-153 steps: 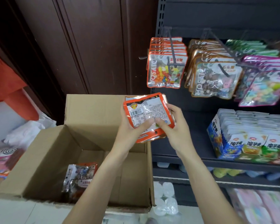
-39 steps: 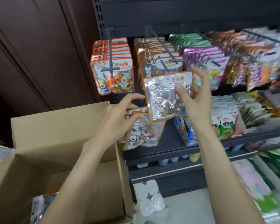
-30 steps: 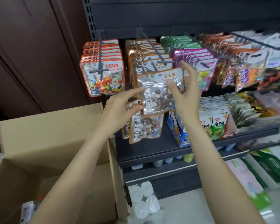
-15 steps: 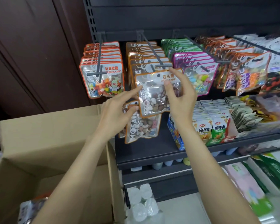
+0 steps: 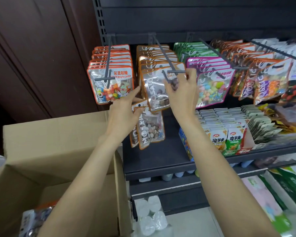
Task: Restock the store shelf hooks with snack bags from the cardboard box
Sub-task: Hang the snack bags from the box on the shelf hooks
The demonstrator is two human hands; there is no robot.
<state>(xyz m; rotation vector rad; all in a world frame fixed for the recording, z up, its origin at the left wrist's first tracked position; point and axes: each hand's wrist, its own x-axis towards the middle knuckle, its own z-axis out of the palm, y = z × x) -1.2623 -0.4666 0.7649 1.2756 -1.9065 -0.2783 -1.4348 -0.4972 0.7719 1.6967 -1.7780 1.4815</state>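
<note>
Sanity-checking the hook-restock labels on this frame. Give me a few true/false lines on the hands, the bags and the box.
1. The right hand is up at the tip of the second hook from the left, holding the front stone-candy bag there. True.
2. The left hand holds nothing. False: it grips spare bags hanging below it.
3. The cardboard box stands right of the shelf. False: it is at lower left, flaps open.
4. Some bags are left in the box. True.
5. The colour-beans bags hang on the leftmost hook. True.
6. The shelf board below the hooks carries only bottles. False: it carries rows of small sachets in display boxes.
</note>
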